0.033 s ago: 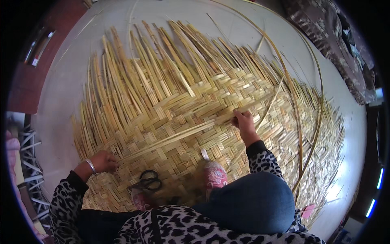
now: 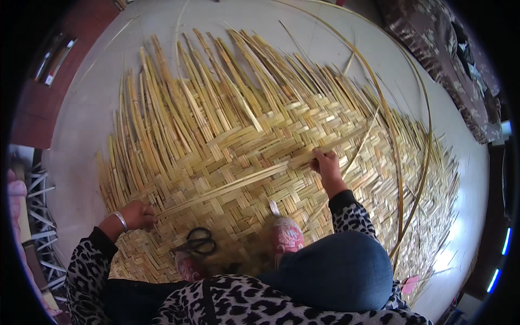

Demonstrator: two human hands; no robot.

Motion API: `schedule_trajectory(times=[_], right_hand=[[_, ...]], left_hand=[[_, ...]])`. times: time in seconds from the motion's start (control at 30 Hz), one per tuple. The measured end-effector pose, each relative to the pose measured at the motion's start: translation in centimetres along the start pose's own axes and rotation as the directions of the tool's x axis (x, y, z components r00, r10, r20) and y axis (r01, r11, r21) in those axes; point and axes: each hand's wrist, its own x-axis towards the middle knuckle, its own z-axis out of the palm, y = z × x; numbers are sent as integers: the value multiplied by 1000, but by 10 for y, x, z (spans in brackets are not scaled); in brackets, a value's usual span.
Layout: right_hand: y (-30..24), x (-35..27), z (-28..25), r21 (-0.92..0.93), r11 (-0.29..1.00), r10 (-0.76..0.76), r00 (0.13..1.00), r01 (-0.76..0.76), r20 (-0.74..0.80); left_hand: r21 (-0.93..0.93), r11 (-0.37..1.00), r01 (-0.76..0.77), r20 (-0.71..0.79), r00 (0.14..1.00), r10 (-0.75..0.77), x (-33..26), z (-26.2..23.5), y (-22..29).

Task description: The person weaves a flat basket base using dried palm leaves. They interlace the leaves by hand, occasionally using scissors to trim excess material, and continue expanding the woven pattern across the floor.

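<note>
A large woven reed mat (image 2: 336, 119) lies on the floor under me, its loose reed ends fanning out at the far side. A long pale reed strip (image 2: 227, 187) slants across the weave between my hands. My left hand (image 2: 136, 215), with a silvery bangle at the wrist, is closed at the strip's left end. My right hand (image 2: 326, 165) pinches the strip farther along, near the middle of the mat; part of it runs on beyond the fingers. Dark-handled scissors (image 2: 199, 242) rest on the mat by my pink shoe (image 2: 287, 236), to the right of my left hand.
Long thin canes (image 2: 394, 146) curve over the mat's right side. A sofa with patterned fabric (image 2: 433, 49) stands at the far right, and dark red furniture (image 2: 40, 97) at the far left. A white metal rack (image 2: 40, 206) is at the left edge. Pale floor (image 2: 81, 119) surrounds the mat.
The view has shifted very slightly. Both hands keep nearly the same place and hold.
</note>
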Motion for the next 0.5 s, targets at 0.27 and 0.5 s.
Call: schedule_trajectory(times=[0.27, 0.5], right_hand=[[-11, -12, 24, 47, 998, 40, 997, -42, 59], [-9, -3, 30, 44, 998, 46, 995, -50, 84]], left_hand=[[14, 991, 130, -138, 982, -127, -16, 4, -69], [-78, 971, 225, -187, 953, -236, -23, 6, -118]])
